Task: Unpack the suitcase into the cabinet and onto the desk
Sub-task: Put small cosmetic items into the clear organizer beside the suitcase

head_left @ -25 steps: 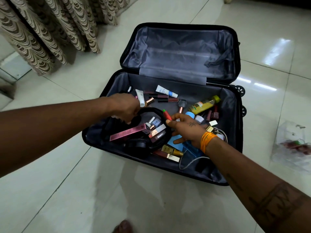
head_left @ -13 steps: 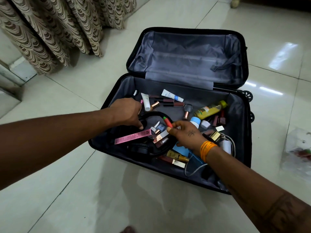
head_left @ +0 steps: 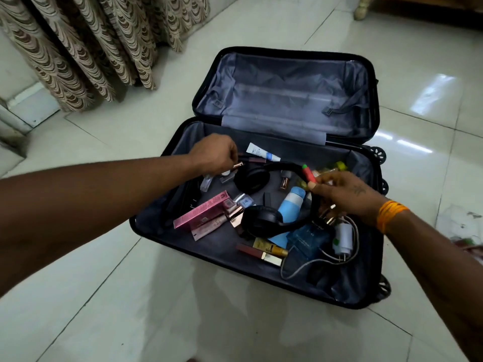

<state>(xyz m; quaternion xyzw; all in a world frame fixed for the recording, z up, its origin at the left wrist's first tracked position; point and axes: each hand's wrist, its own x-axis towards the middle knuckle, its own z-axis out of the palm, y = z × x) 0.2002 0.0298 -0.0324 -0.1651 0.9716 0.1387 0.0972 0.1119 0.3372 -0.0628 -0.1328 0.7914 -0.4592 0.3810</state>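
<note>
A black suitcase (head_left: pixel 287 95) lies open on the tiled floor, its lower half strewn with cosmetics. My left hand (head_left: pixel 215 155) reaches in at the upper left and pinches a copper-capped tube (head_left: pixel 238 164). My right hand (head_left: pixel 342 194) pinches a red stick with a green cap (head_left: pixel 307 174) and also grips the band of the black headphones (head_left: pixel 252 182). The headphones' second ear cup (head_left: pixel 261 218) rests beside a light blue bottle (head_left: pixel 291 205). A pink box (head_left: pixel 201 210), a blue perfume box (head_left: pixel 305 240) and a white charger (head_left: pixel 342 237) lie around them.
Patterned curtains (head_left: pixel 78 48) hang at the upper left. A crumpled plastic bag (head_left: pixel 465 231) lies on the floor right of the suitcase. A furniture leg (head_left: pixel 362 7) stands at the top right. A white tube (head_left: pixel 262 152) and a yellow bottle (head_left: pixel 339 165) lie near the hinge.
My right hand has taken the headphones' band and pulled them right, uncovering the blue bottle. My left hand let go of the headphones, moved up and picked up the copper-capped tube.
</note>
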